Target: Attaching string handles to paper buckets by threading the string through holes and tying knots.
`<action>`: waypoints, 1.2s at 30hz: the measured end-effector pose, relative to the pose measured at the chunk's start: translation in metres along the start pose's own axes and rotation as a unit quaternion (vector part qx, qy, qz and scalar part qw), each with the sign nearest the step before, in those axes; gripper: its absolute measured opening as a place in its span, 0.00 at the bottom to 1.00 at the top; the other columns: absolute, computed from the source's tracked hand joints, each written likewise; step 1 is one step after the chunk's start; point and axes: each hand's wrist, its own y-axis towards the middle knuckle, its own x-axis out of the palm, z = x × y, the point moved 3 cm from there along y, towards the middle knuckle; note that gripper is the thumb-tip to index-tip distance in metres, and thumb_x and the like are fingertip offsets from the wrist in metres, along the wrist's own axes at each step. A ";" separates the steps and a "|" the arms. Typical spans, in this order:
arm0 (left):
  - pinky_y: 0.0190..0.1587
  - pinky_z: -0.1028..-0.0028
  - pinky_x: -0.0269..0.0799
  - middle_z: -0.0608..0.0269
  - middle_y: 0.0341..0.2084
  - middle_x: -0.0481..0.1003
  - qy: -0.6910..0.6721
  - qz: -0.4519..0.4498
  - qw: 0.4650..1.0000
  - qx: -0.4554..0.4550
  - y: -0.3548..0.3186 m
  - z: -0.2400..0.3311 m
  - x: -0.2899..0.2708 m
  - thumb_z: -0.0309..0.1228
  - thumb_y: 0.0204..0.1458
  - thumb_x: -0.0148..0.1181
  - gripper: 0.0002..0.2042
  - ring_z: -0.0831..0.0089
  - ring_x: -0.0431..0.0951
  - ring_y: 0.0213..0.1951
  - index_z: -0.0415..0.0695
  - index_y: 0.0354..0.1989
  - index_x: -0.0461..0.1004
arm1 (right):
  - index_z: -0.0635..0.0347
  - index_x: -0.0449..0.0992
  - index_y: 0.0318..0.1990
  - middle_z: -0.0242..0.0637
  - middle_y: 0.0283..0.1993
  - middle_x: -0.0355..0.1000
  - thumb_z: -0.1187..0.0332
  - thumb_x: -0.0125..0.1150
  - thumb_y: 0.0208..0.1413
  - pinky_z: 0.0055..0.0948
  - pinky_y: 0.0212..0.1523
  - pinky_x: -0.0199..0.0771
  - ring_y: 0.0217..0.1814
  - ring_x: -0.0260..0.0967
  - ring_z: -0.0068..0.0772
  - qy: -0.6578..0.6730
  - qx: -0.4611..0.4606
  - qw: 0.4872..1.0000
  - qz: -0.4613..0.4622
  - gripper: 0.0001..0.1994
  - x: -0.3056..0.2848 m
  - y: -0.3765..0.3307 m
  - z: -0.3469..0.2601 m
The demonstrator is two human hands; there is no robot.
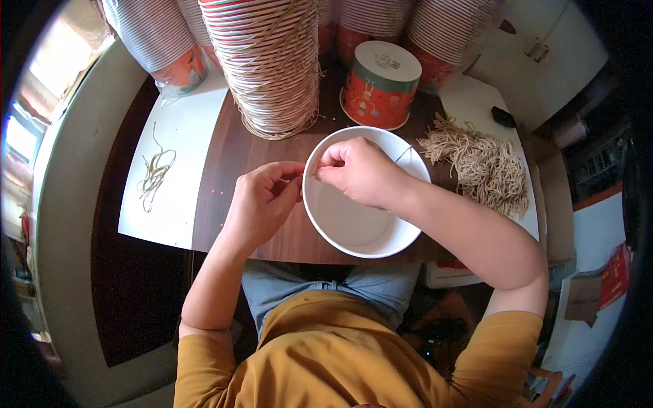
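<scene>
A white-lined paper bucket (354,228) sits in front of me, its open mouth tilted toward me. Inside its left wall, the fingers of my right hand (364,170) are pinched together on a thin cord (404,154), whose end sticks out past the back of the hand. My left hand (262,204) is outside the same wall, its fingertips closed against the bucket near the rim. What those left fingertips hold, if anything, is hidden by the fingers and the rim.
Behind stands a tall nested stack of buckets (269,68) with cords hanging around it. An upside-down red and green bucket (381,85) is beside it, before more wrapped stacks (146,34). A heap of beige cords (486,166) lies right; a few loose cords (156,173) lie left.
</scene>
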 end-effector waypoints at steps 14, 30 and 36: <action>0.33 0.74 0.75 0.51 0.26 0.79 0.085 -0.033 0.996 0.021 0.004 0.016 -0.005 0.21 0.50 0.57 0.08 0.73 0.81 0.31 0.33 0.38 0.77 | 0.62 0.77 0.32 0.26 0.24 0.70 0.66 0.58 0.57 0.21 0.26 0.65 0.26 0.64 0.16 -0.009 0.006 0.999 -0.051 0.08 0.000 0.000 -0.009; 0.40 0.78 0.70 0.61 0.40 0.70 -0.236 -0.098 0.966 0.035 -0.043 0.016 -0.027 0.24 0.58 0.50 0.04 0.78 0.74 0.34 0.37 0.35 0.70 | 0.57 0.70 0.29 0.37 0.28 0.65 0.65 0.69 0.40 0.37 0.33 0.67 0.30 0.69 0.41 -0.455 -0.276 0.842 0.092 0.13 -0.003 -0.102 -0.034; 0.40 0.78 0.70 0.59 0.44 0.66 -0.182 -0.068 0.972 0.130 -0.042 0.004 -0.012 0.23 0.59 0.49 0.04 0.79 0.69 0.41 0.36 0.36 0.69 | 0.57 0.68 0.29 0.38 0.31 0.63 0.70 0.68 0.41 0.37 0.32 0.69 0.31 0.68 0.39 -0.476 -0.297 0.794 0.233 0.11 -0.009 -0.082 -0.025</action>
